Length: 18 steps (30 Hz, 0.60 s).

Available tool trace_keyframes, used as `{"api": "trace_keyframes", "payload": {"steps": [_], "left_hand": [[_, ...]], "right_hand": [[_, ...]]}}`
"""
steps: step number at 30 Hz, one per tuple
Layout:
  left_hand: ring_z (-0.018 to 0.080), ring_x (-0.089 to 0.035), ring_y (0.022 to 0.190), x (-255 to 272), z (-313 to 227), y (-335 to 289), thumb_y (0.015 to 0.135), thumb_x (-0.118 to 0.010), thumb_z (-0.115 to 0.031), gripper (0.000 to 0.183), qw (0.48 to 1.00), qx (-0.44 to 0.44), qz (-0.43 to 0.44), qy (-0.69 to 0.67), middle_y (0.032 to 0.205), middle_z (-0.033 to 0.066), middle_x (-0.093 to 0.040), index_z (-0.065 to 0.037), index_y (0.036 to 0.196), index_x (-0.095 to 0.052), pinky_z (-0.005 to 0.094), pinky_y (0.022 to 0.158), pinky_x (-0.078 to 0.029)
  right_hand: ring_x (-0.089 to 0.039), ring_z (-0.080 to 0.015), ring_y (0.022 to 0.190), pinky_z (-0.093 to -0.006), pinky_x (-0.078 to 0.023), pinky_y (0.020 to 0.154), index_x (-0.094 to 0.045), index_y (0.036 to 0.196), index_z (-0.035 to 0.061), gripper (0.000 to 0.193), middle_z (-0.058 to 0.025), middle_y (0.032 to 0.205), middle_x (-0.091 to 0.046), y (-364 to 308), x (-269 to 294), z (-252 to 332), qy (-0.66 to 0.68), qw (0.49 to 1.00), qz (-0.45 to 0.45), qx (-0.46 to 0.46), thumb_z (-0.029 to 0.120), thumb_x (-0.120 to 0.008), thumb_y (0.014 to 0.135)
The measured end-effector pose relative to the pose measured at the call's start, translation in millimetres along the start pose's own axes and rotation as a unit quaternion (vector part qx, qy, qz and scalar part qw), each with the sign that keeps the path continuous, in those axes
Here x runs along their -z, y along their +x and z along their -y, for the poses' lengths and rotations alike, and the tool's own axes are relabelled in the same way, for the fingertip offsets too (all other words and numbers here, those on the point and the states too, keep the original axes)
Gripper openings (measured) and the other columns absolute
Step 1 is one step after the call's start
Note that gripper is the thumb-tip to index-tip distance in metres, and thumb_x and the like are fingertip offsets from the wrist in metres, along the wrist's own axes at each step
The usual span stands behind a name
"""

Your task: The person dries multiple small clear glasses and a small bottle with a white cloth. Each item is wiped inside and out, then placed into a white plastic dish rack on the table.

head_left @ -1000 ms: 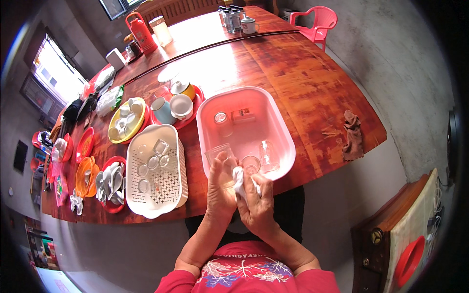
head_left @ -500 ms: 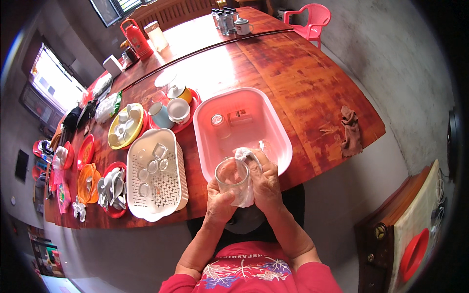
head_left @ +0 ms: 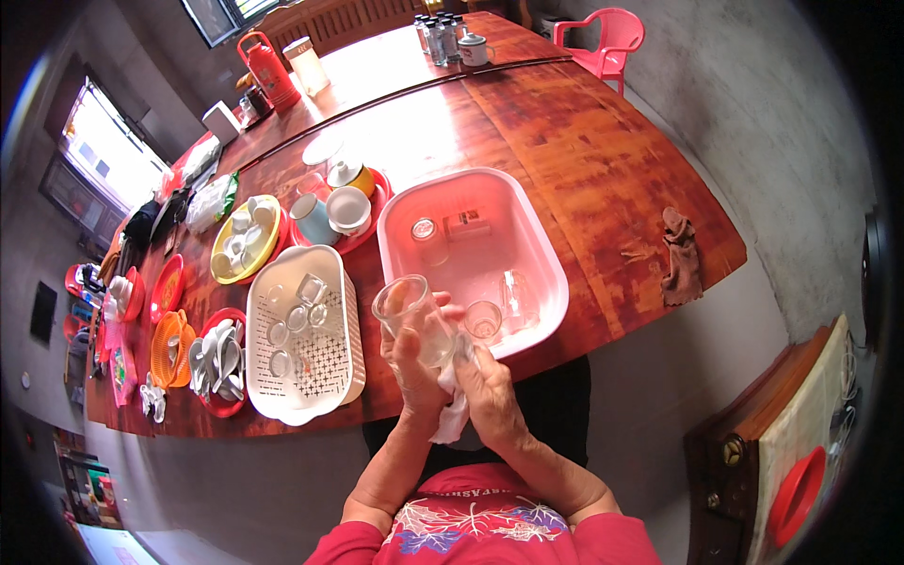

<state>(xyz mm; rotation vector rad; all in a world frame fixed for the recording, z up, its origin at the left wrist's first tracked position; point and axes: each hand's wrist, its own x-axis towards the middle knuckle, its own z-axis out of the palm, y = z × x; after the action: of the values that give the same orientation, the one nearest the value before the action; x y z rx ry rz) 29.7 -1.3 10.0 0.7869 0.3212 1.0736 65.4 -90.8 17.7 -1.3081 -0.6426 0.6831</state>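
A clear drinking glass (head_left: 405,303) is tilted over the near rim of the pink basin (head_left: 385,243), its mouth up and to the left. My left hand (head_left: 414,367) is wrapped round its side. My right hand (head_left: 488,391) presses a white cloth (head_left: 453,412) against the lower end of the glass; the cloth's tail hangs between my wrists. Several clear glasses lie or stand in the basin, among them an upright glass (head_left: 483,320) and a tilted glass (head_left: 516,294) near my right fingers. To the left, a white perforated basket (head_left: 320,377) holds several small glasses (head_left: 298,318).
Left of the basket are a red bowl of white spoons (head_left: 221,363), orange baskets (head_left: 171,344) and a yellow plate of small cups (head_left: 247,240). A red tray (head_left: 379,195) with cups stands behind. A brown rag (head_left: 680,259) lies at the right; a red thermos (head_left: 270,73) stands far back.
The glass has tipped and moved up and to the left in my left hand. My right hand has moved down with the cloth, uncovering glasses in the basin's near part.
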Motion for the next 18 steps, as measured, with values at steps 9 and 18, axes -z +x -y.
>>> {"api": "trace_keyframes", "payload": {"steps": [9, 18], "left_hand": [[0.0131, -0.055, 0.098, 24.5, -22.6, 8.6, 0.062, -0.082, 0.0, 0.077, 0.947, -0.042, 0.153, 0.278, 0.111, 0.006, -0.055, -0.002, 0.13, -0.047, 0.0247, 0.079, -0.05], [0.0246, -0.061, 0.089, 10.3, -42.0, 7.0, 0.058, -0.086, -0.008, 0.064, 0.802, -0.228, 0.291, 0.469, 0.104, 0.0134, -0.059, -0.007, 0.108, -0.045, 0.0327, 0.073, -0.052]], "right_hand": [[-0.06, -0.0192, 0.084, -0.029, -0.05, 0.073, -0.059, 0.11, 0.0003, 0.032, -0.0121, 0.099, -0.057, -20.0, 37.1, 55.1, 0.059, 0.996, -0.037, 0.061, -0.004, -0.061, 0.078], [-0.059, -0.0312, 0.085, -0.0371, -0.049, 0.076, -0.061, 0.104, 0.0, 0.029, -0.0162, 0.095, -0.055, 19.6, 71.9, 53.4, -0.247, 0.935, 0.181, 0.178, -0.001, -0.058, 0.075]]}}
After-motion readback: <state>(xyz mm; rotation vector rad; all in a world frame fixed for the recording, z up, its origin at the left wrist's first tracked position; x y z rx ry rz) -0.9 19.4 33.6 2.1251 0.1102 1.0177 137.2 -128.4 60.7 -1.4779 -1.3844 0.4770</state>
